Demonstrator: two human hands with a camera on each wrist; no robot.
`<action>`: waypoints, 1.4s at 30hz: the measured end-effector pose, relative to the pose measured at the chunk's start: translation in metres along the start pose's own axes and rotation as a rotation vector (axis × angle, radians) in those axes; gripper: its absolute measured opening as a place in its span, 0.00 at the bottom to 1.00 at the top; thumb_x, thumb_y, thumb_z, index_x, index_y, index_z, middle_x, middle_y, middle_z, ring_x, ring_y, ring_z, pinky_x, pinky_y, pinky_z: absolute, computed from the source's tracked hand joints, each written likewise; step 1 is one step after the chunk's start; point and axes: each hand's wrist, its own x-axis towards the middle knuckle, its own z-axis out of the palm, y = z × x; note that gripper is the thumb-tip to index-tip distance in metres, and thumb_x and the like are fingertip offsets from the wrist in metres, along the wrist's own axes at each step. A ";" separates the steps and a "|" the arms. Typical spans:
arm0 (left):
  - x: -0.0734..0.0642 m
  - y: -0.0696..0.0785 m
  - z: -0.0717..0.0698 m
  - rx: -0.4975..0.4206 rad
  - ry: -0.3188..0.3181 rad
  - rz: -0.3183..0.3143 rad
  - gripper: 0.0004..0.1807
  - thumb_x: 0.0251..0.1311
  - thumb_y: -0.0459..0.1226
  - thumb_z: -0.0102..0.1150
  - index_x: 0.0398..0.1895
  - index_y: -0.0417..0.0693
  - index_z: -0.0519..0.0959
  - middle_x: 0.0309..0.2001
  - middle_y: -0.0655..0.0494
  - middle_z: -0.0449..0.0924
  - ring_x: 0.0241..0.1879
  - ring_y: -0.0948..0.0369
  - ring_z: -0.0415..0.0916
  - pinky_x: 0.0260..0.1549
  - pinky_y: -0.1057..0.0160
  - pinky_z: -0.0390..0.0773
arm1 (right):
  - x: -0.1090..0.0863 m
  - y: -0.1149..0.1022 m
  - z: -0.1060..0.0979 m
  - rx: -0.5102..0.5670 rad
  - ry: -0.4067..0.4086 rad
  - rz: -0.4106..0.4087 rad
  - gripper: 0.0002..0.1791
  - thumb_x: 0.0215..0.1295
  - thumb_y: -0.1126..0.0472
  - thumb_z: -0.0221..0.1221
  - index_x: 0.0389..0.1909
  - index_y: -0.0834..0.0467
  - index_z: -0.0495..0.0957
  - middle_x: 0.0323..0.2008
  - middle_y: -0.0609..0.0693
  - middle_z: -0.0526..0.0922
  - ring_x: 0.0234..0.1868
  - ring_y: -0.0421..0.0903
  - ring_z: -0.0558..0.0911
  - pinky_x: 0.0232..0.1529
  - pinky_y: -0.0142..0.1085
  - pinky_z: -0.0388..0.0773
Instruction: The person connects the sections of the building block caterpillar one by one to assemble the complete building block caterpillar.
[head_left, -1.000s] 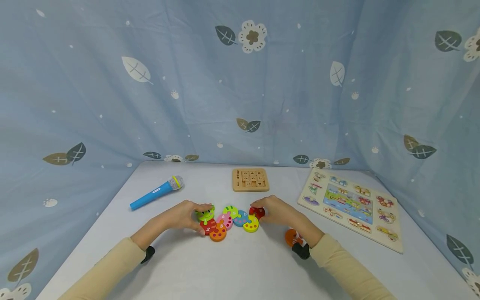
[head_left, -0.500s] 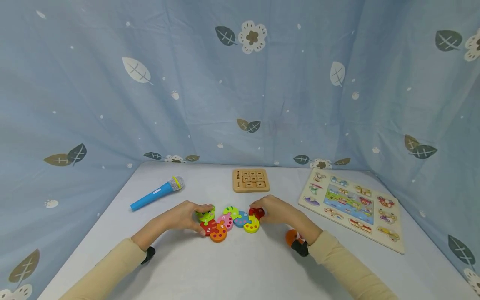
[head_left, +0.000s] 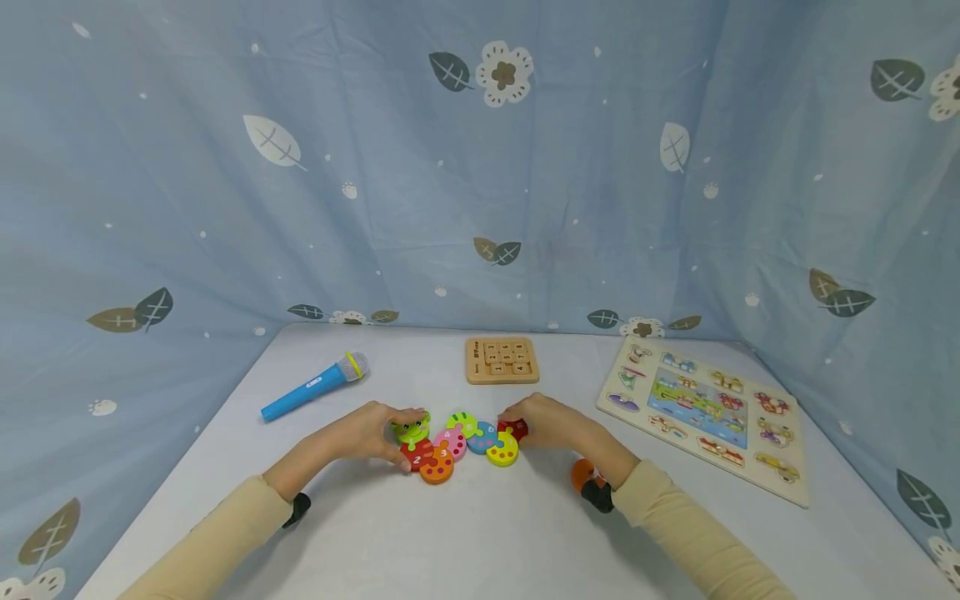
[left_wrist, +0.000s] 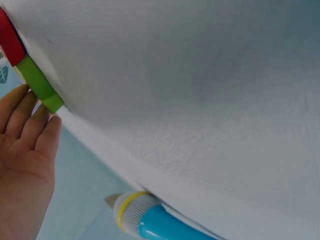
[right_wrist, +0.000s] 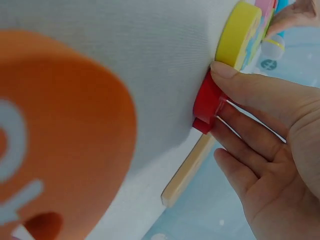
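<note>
In the head view, numbered wooden pieces form a wavy caterpillar puzzle (head_left: 451,442) on the white-covered table. My left hand (head_left: 371,432) holds its left end, fingers at the green smiling head piece (head_left: 412,430) and thumb by the red piece (head_left: 417,454) marked 2. At the other end my right hand (head_left: 553,422) pinches a dark red piece (right_wrist: 207,101) between thumb and fingers. That piece sits right beside the yellow piece (head_left: 502,451). An orange piece (head_left: 581,475) lies apart under my right wrist, large in the right wrist view.
A blue toy microphone (head_left: 313,389) lies at the back left. A wooden sliding number puzzle (head_left: 475,375) is at the back middle, and a peg puzzle board (head_left: 612,392) lies on the right. Blue patterned cloth (head_left: 480,167) hangs behind and beside the table.
My right hand has shifted slightly left with the dark red piece, closer to the yellow one. My left hand stays in place at the head end.
</note>
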 end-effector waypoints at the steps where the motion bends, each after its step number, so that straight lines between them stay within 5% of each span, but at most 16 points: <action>1: 0.000 0.000 0.000 0.002 -0.001 0.000 0.45 0.43 0.53 0.75 0.65 0.46 0.72 0.65 0.51 0.70 0.66 0.51 0.64 0.60 0.49 0.68 | 0.000 0.000 0.000 -0.001 0.002 -0.002 0.24 0.53 0.68 0.70 0.54 0.62 0.80 0.52 0.54 0.82 0.53 0.49 0.80 0.52 0.38 0.78; 30: 0.005 0.005 -0.004 0.030 -0.034 0.055 0.47 0.42 0.53 0.76 0.65 0.40 0.71 0.66 0.48 0.68 0.68 0.48 0.61 0.62 0.49 0.66 | -0.016 -0.004 0.003 -0.017 0.031 0.014 0.27 0.52 0.60 0.72 0.55 0.60 0.80 0.52 0.51 0.83 0.51 0.46 0.81 0.50 0.33 0.78; 42: 0.004 0.007 -0.003 0.023 -0.029 0.052 0.46 0.43 0.51 0.76 0.65 0.40 0.71 0.66 0.47 0.68 0.67 0.47 0.61 0.62 0.47 0.65 | -0.049 -0.002 -0.009 0.069 0.114 0.052 0.26 0.57 0.60 0.69 0.58 0.60 0.78 0.56 0.51 0.80 0.60 0.54 0.75 0.60 0.50 0.71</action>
